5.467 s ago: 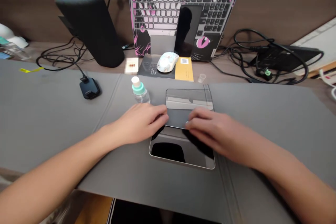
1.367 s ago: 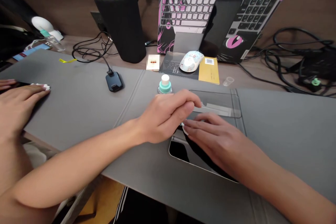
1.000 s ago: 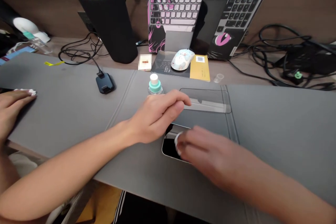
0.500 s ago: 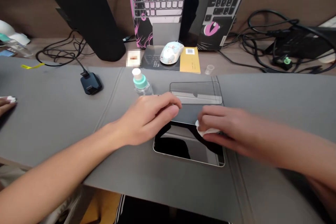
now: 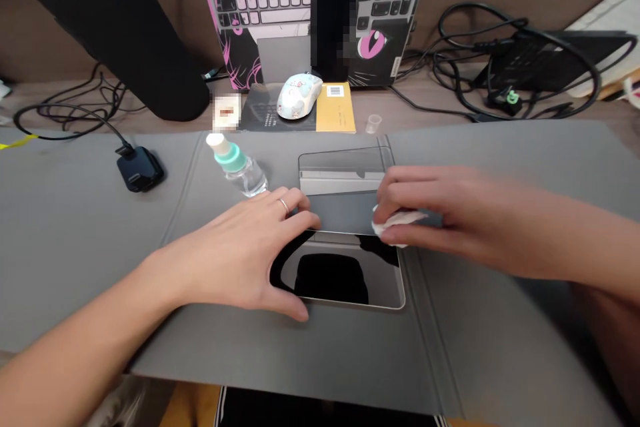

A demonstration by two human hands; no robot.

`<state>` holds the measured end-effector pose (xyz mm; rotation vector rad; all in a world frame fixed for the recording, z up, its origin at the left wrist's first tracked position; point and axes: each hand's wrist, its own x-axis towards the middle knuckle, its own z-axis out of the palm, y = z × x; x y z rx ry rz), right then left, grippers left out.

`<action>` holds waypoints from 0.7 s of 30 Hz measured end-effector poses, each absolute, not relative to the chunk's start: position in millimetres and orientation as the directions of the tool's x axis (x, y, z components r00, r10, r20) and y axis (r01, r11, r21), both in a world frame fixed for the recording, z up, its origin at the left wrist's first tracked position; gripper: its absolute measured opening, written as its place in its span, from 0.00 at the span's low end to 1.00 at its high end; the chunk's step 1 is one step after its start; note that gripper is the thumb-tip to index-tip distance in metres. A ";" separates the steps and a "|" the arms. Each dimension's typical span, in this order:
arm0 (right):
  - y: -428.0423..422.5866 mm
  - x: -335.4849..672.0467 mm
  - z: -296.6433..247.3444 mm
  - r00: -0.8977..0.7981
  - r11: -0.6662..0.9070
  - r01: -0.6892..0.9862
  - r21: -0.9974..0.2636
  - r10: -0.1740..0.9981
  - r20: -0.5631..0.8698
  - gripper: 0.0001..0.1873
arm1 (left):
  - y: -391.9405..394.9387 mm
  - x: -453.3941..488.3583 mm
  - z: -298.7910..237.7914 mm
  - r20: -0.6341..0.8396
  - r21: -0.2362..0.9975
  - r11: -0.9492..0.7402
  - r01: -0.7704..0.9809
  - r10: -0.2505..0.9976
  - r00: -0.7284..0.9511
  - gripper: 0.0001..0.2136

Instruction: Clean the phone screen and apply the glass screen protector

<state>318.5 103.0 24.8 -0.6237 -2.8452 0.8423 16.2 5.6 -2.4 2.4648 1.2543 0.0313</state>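
A tablet (image 5: 350,273) with a dark, glossy screen lies flat on the grey desk mat. My left hand (image 5: 250,250) spans its left end, thumb at the near edge and fingers at the far edge, spread apart; a ring is on one finger. Pinched in my right hand (image 5: 430,207) is a crumpled white tissue (image 5: 403,219), at the tablet's far right corner. Just beyond the tablet lies a clear glass sheet (image 5: 345,163), its lower part over a pale strip. A clear spray bottle (image 5: 245,173) with a mint collar stands beyond my left fingers.
Behind are an upright laptop (image 5: 285,7) with a phone (image 5: 336,20) against it, a patterned mouse (image 5: 299,96) on a yellow-and-dark booklet (image 5: 340,113) and a small clear cup (image 5: 373,123). A black device (image 5: 140,169) with a cable sits left; tangled cables (image 5: 450,67) lie right.
My left hand has opened from a loose curl and come down around the tablet's left end. My right hand, still pinching the tissue, has shifted slightly toward the far edge. The view has turned right.
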 end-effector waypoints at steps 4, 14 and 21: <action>98.7 314.3 13.3 -0.896 0.791 0.375 -0.483 0.444 0.030 0.13 | 3.8 18.7 -1.1 -0.170 0.331 -0.517 0.790 0.790 0.589 0.31; 97.6 315.8 15.8 -0.880 0.760 0.395 -0.516 0.475 0.026 0.13 | 3.7 21.8 -3.1 -0.196 0.388 -0.461 0.798 0.805 0.560 0.26; 97.8 317.7 8.9 -0.884 0.800 0.352 -0.486 0.455 0.111 0.12 | 5.9 21.3 -3.8 -0.182 0.419 -0.462 0.782 0.801 0.571 0.27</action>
